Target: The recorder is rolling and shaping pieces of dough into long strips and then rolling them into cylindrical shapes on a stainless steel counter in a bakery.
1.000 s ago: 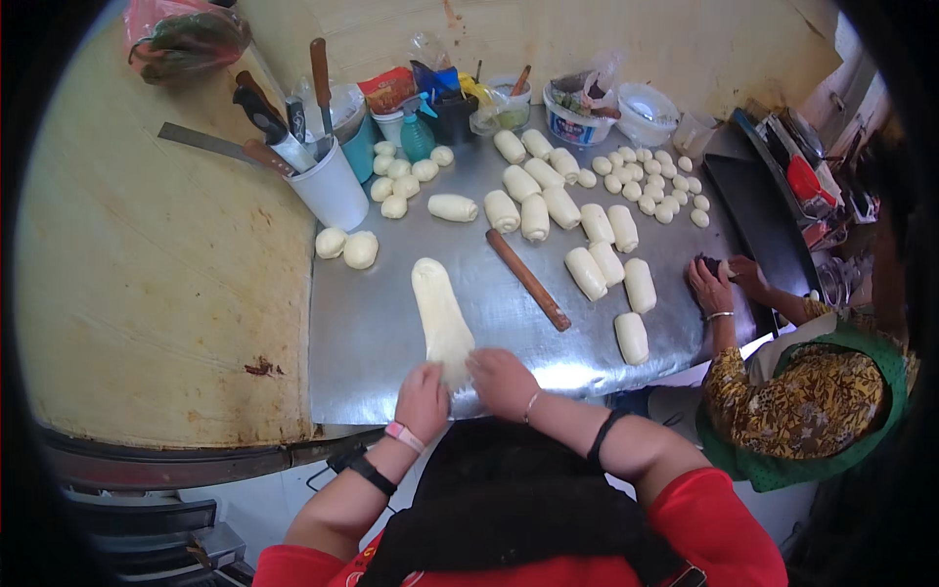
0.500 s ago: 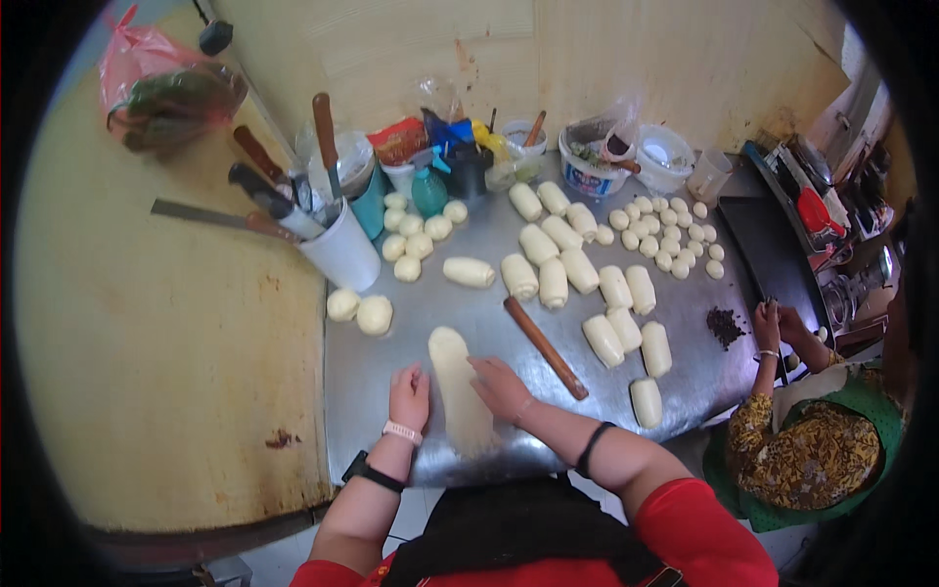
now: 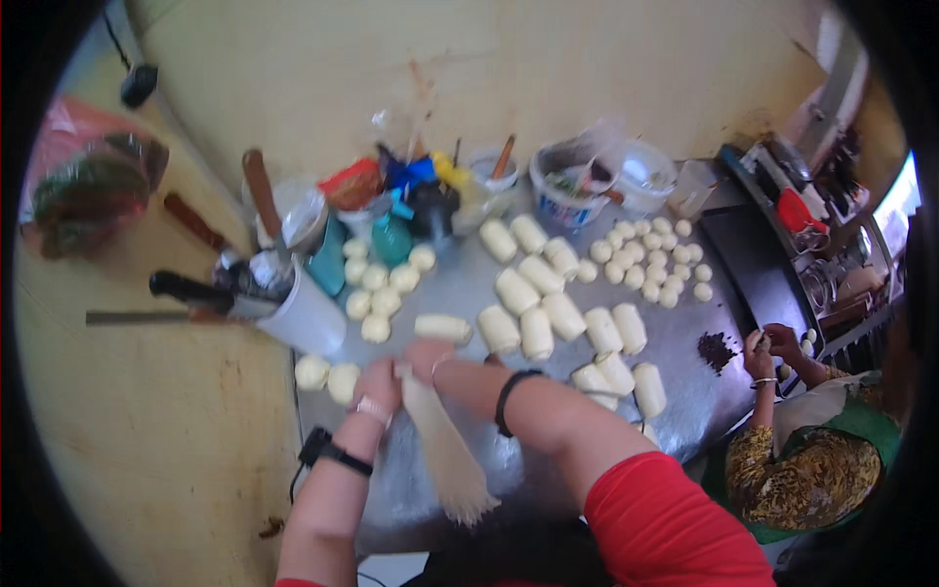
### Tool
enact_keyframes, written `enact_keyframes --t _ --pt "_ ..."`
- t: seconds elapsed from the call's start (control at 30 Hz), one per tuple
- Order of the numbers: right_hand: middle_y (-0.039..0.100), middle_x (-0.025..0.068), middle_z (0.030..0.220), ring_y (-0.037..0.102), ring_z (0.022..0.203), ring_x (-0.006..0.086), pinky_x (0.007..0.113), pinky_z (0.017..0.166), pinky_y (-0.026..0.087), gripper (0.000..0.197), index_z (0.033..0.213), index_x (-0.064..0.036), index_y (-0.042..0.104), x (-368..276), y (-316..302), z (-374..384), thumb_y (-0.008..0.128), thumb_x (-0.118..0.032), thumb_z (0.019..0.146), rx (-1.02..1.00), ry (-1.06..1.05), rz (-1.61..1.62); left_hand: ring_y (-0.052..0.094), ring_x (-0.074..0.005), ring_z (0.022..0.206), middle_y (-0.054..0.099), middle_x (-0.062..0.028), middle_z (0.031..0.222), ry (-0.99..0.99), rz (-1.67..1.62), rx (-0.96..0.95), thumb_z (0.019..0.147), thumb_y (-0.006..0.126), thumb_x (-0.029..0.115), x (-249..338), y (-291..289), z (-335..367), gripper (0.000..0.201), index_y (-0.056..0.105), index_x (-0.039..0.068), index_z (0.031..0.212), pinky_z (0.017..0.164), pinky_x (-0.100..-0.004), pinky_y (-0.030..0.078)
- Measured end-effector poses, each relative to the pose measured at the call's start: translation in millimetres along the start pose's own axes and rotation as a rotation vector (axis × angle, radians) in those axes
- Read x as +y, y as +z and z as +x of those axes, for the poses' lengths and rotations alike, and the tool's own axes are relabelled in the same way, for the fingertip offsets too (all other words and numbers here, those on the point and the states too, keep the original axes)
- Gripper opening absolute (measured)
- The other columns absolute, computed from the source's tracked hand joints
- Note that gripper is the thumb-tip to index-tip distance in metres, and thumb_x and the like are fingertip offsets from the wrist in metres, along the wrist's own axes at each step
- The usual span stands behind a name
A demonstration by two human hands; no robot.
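A long, thin strip of flattened dough [image 3: 440, 455] stretches from the far middle of the steel table toward my body, its near end ragged. At its narrow far end my left hand [image 3: 378, 383] is closed on the dough's left edge. Right beside it, my right hand [image 3: 428, 358] is closed at the same end, its fingers partly hidden and slightly blurred. A rolled dough piece [image 3: 442, 328] lies just beyond my hands. Two dough balls, one of them a round ball [image 3: 312, 372], sit left of my left hand. My right forearm covers most of the wooden rolling pin.
Several dough rolls [image 3: 515, 292] and small dough balls [image 3: 650, 256] cover the table's right half. A white container of knives [image 3: 311, 318] stands at the left. Tubs line the wall, including a white tub [image 3: 570, 196]. A co-worker's hands [image 3: 765, 350] work near a black tray [image 3: 751, 259].
Both hands have moved to the dough strip's far end and closed on it. The strip now slants, its near end closer to me. My right arm has swung left over the rolling pin.
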State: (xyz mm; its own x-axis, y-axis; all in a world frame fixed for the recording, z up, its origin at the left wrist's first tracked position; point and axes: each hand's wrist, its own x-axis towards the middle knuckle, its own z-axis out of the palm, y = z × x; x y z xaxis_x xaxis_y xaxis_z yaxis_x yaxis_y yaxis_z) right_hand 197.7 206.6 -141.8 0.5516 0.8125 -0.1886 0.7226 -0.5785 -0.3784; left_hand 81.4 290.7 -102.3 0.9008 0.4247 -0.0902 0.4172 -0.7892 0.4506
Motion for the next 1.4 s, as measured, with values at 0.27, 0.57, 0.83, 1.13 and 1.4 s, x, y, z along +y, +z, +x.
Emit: enact_keyframes --t 0.27,0.57,0.83,1.13,1.4 --pt "0.055 0.0086 0.128 0.062 0.098 0.0315 0.042 0.08 0.053 0.031 0.113 -0.0134 0.061 9.3 38.7 -97.1 0.053 -0.009 0.083 0.35 -0.267 0.059 0.056 -0.042 0.093 0.055 -0.02 0.107 0.034 -0.238 0.404 0.087 0.053 0.011 5.3 69.9 -64.7 0.017 0.057 0.006 0.102 0.082 -0.0489 0.046" --pt "0.059 0.0169 0.11 0.057 0.103 0.033 0.042 0.089 0.047 0.028 0.11 -0.0045 0.061 -19.8 -4.6 -122.3 0.054 -0.012 0.084 0.193 -0.186 0.108 0.051 -0.0416 0.11 0.052 -0.022 0.121 0.038 -0.229 0.17 0.082 0.059 0.01 -2.9 35.4 -89.0 0.043 0.055 0.003 0.125 0.098 -0.0432 0.042" --pt "0.055 0.0154 0.117 0.054 0.109 0.0328 0.043 0.091 0.045 0.03 0.111 -0.003 0.063 -13.5 40.9 -209.9 0.053 -0.007 0.083 0.18 -0.242 0.128 0.05 -0.0422 0.11 0.052 -0.0225 0.121 0.197 -0.133 0.146 0.079 0.062 0.005 36.3 62.2 -173.2 0.047 0.053 0.0 0.124 0.097 -0.0457 0.042" --pt "0.058 0.0153 0.108 0.054 0.109 0.0333 0.043 0.094 0.043 0.028 0.11 -0.0061 0.061 -16.9 74.4 -237.2 0.053 -0.008 0.083 0.259 -0.293 0.097 0.052 -0.0411 0.106 0.057 -0.0205 0.114 0.285 -0.087 0.313 0.082 0.06 0.007 39.7 78.2 -203.1 0.041 0.057 0.003 0.122 0.093 -0.0507 0.042" --pt "0.058 0.0143 0.112 0.055 0.107 0.0306 0.042 0.093 0.045 0.031 0.113 -0.0051 0.063 -27.9 36.4 -256.2 0.053 -0.013 0.086 0.459 -0.233 0.161 0.052 -0.0402 0.101 0.055 -0.0191 0.113 0.165 -0.133 0.291 0.083 0.063 0.012 54.1 50.8 -217.3 0.039 0.059 0.002 0.12 0.089 -0.0477 0.044"
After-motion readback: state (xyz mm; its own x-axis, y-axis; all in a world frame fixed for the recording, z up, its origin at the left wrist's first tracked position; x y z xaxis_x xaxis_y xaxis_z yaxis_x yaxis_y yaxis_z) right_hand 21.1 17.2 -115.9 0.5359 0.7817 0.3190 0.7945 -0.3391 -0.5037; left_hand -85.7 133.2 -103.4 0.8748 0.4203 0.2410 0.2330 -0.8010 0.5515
